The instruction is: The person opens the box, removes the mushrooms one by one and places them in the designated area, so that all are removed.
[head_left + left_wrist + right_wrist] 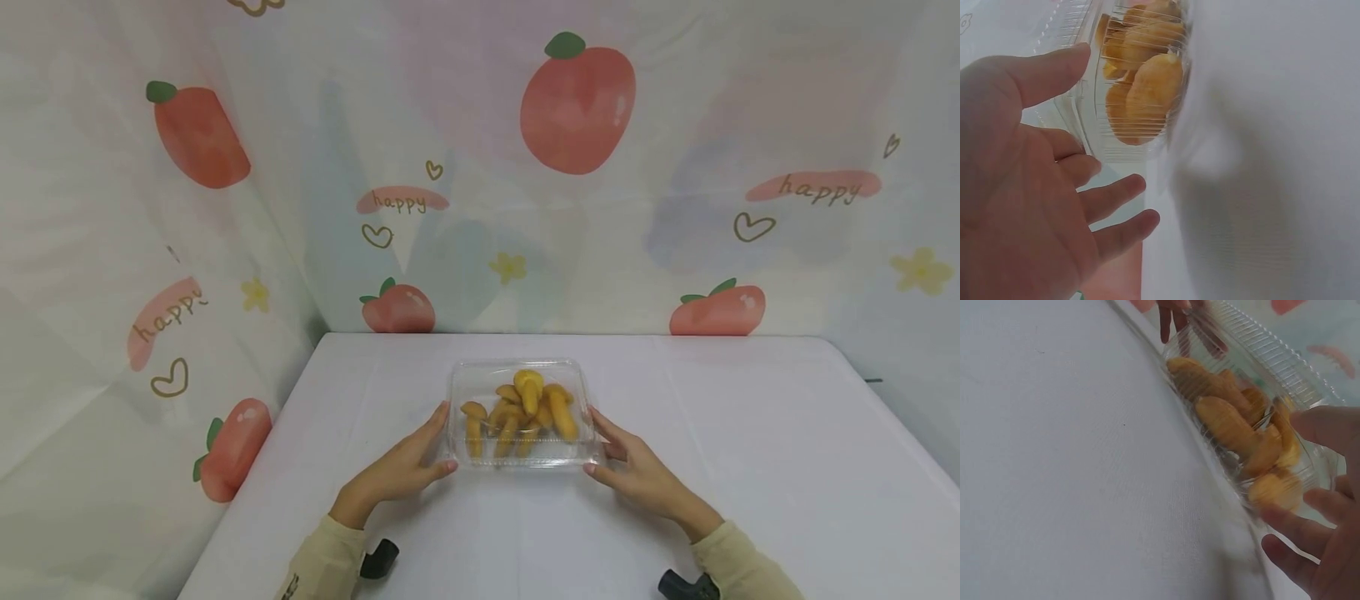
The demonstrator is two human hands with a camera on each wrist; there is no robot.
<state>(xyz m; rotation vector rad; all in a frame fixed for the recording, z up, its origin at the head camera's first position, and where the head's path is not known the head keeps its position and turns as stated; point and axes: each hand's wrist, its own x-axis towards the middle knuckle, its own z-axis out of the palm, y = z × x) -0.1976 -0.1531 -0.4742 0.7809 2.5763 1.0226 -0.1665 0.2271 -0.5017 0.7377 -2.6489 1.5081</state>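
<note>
A clear plastic clamshell box (480, 379) with its lid down is near the middle of the white table, and several yellow-brown mushrooms (528, 396) lie inside it. At its left end my left hand (405, 462) grips the rim, thumb toward the front corner and a finger toward the back. In the left wrist view that thumb (1063, 72) presses the rim, and the two outermost fingers stick out past the box. My right hand (637, 471) holds the opposite end, its thumb at the front corner. Through the clear wall, the mushrooms (1229, 425) show in the right wrist view.
A white cloth covers the table (525, 533). Behind it and along the left hangs a curtain (465, 108) printed with peaches, hearts and "happy". Dark wrist-worn pieces (379, 558) show below both sleeves.
</note>
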